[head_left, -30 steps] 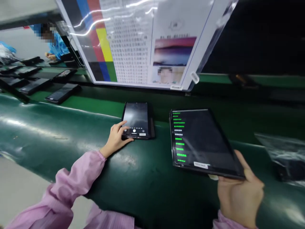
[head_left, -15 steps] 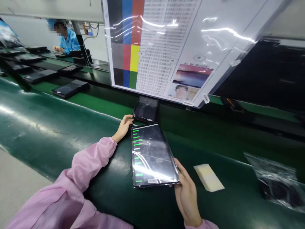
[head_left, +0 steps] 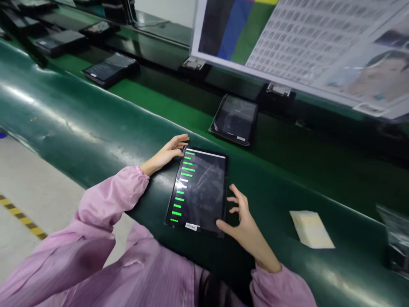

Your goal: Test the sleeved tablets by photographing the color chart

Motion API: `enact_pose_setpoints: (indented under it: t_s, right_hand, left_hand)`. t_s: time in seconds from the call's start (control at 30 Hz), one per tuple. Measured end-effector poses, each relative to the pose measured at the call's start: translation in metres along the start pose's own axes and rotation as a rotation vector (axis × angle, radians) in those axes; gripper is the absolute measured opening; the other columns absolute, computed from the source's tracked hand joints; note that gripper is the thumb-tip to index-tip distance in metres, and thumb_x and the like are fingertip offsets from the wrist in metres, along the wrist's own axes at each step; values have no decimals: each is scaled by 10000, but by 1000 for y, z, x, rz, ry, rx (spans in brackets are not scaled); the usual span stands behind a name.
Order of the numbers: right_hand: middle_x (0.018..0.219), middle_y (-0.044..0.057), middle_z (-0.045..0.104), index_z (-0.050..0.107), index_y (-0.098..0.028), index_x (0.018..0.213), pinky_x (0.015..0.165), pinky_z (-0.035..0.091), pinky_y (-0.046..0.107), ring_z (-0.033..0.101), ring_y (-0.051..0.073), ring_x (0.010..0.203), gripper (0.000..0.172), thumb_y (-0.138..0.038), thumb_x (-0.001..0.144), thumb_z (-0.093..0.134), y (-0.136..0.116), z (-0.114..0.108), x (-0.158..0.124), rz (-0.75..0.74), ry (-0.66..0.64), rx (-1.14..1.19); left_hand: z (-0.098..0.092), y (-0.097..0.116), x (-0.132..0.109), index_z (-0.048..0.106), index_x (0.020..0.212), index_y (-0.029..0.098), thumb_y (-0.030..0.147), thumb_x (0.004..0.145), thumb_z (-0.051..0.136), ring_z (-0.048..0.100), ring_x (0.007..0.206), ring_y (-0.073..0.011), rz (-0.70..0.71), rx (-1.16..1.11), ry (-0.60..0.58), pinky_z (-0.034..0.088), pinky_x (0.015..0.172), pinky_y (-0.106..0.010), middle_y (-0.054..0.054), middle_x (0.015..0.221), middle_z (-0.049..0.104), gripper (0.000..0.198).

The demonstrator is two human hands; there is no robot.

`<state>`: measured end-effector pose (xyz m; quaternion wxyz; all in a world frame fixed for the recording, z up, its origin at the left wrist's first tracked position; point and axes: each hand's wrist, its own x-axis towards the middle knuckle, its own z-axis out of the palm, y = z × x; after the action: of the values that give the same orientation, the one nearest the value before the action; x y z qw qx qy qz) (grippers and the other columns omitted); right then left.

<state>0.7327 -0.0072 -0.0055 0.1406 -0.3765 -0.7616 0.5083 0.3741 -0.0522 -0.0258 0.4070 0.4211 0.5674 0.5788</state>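
Note:
A black tablet [head_left: 204,192] lies face up on the green bench mat, its lit screen showing a column of green text lines on the left and a white strip along the top. A small white label sits at its lower edge. My left hand [head_left: 168,152] is at the upper left corner, thumb against the edge and fingers stretched past it. At the right side, my right hand [head_left: 239,213] is spread, thumb tip over the lower right of the screen and fingers apart beside the edge. Beyond it, another dark tablet [head_left: 236,117] rests on the green conveyor.
More tablets [head_left: 110,68] lie along the conveyor [head_left: 156,102] to the left. A plastic-covered colour chart and text sheet [head_left: 287,47] hangs ahead. On the right of the bench are a cream block [head_left: 312,229] and a clear bag [head_left: 398,238] with something dark inside.
The tablet has come away from the conveyor edge and down onto the mat. My right hand has loosened from its lower corner; my left hand has come to its upper left corner. The view has tilted down.

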Motion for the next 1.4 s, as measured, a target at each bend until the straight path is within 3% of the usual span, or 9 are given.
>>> enact_pose_setpoints:
  t_s: [0.1,0.23,0.57,0.67,0.77,0.83,1.1,1.3,1.4]
  right_hand:
    - [1444,144,503,440,-262,1528,881,571,457,580,289,1139,925,-535,726,813,-6,8,35,95,81,93]
    - [1310,117,588,545,-234,1408,992,547,441,598,259,1138,700,-588,826,708,-16,12,64,168,176,226]
    - [1204,96,602,535,-252,1459,972,564,416,615,247,1116,662,-600,907,645,-15,15,58,177,188,170]
    - [1392,137,504,413,-260,1575,1046,542,485,566,306,1240,884,-622,833,727,-11,7,52,109,86,50]
    - [1636,144,237,97,-314,1696,1144,486,552,458,392,1413,1324,-594,675,892,-9,-11,43,72,-209,-76]
    - [1693,120,125,-26,-347,1695,1200,423,580,395,417,1480,1411,-588,667,911,-8,-21,38,69,-340,-77]
    - [1670,119,218,71,-348,1700,1227,377,601,400,421,1484,1270,-643,740,848,-9,-24,38,69,-310,-19]
    - [1616,131,288,159,-324,1687,1197,427,585,405,391,1465,1099,-682,830,745,-9,-17,41,73,-224,-18]
    - [1592,116,352,258,-351,1652,1161,464,561,424,359,1446,913,-661,902,677,-4,-13,44,62,-161,36]
  left_hand:
    - [-2,2,1,555,1443,261,178,698,692,501,1448,-327,7,13,-83,324,1268,-571,-101,1565,542,762]
    - [-6,5,-1,534,1453,236,167,682,731,445,1496,-331,19,23,-148,265,1299,-561,-121,1589,505,799]
    - [-6,9,-2,542,1455,244,125,716,702,407,1518,-349,24,50,-189,231,1309,-580,-95,1567,514,765]
    - [-6,9,-3,529,1463,238,126,721,686,403,1521,-348,30,78,-192,232,1312,-573,-93,1569,511,766]
    - [-6,11,-4,520,1467,239,142,733,683,409,1518,-344,33,109,-198,236,1311,-572,-89,1571,511,757]
    - [-6,11,-4,521,1463,250,146,735,691,410,1519,-341,34,110,-204,236,1312,-571,-83,1574,510,755]
    - [-7,10,-3,498,1473,244,130,720,719,411,1517,-342,78,159,-226,254,1301,-553,-100,1576,505,793]
    - [12,11,-7,459,1466,234,385,721,900,496,1442,-343,93,311,-76,356,1241,-528,-149,1533,537,879]
    - [12,13,-5,485,1437,250,409,832,786,513,1431,-309,67,221,-77,357,1239,-510,-126,1504,576,694]
